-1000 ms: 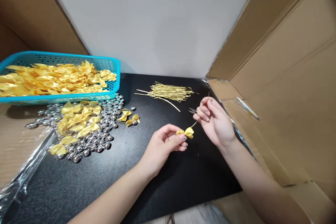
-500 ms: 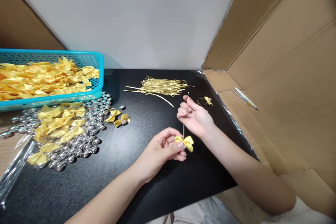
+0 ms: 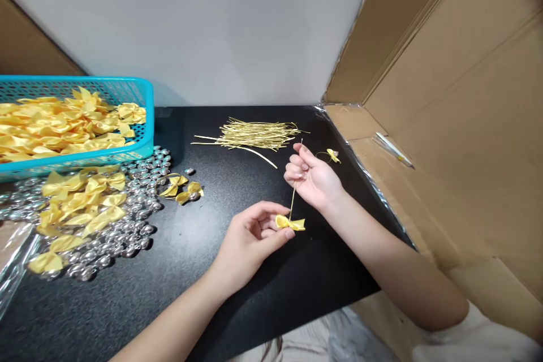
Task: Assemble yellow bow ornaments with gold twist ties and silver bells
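Between the thumb and fingers of my left hand [image 3: 254,243] is a yellow ribbon bow [image 3: 292,223], seen nearly edge-on. A thin gold cord [image 3: 292,201] rises from the bow's middle to my right hand [image 3: 314,178], whose curled fingers pinch it; a short tip pokes out above the index finger. Whether a silver bead is under the bow is hidden by my left hand. Just beyond my right hand lies a finished-looking yellow bow on a cord loop [image 3: 333,155]. A pile of gold cords [image 3: 257,134] rests farther back on the black table [image 3: 195,271].
At the left, a turquoise basket [image 3: 146,119] holds many yellow bows. In front of it, silver beads [image 3: 139,209] are spread with loose bows [image 3: 85,203] on top. Two looped bows [image 3: 189,192] lie beside them. Tweezers-like white tool [image 3: 394,150] sits on cardboard at the right.
My left hand has tilted the bow from face-on to nearly edge-on. The cord now slants between my hands. The whole view has shifted slightly.
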Demonstrator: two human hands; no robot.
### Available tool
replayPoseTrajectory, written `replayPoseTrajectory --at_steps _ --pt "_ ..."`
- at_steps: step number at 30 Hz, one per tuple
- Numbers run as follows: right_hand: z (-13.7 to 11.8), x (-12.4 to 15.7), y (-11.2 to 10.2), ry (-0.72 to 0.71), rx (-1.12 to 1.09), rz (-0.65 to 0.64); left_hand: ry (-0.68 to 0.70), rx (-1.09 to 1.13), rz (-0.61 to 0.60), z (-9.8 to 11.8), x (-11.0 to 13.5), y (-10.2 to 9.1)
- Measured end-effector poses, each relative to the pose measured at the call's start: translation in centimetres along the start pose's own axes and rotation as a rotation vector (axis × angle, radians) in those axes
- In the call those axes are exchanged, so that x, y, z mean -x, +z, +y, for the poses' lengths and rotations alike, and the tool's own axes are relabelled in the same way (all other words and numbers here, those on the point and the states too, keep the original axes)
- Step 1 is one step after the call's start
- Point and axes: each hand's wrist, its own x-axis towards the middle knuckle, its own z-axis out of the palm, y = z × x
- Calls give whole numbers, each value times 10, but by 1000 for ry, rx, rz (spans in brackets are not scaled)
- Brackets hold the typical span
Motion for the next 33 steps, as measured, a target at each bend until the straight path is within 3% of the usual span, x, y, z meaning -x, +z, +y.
replayPoseTrajectory --at_steps 8,16,22,33 --pt "-7 18 6 -129 127 -185 16 -99 -65 4 3 3" --pt "-8 18 3 -155 140 -222 -78 -60 -31 6 2 4" --pt "-6 16 3 -192 185 -224 -153 86 -91 11 1 6" --pt "-8 17 -17 -261 313 -196 -198 142 -56 8 3 6"
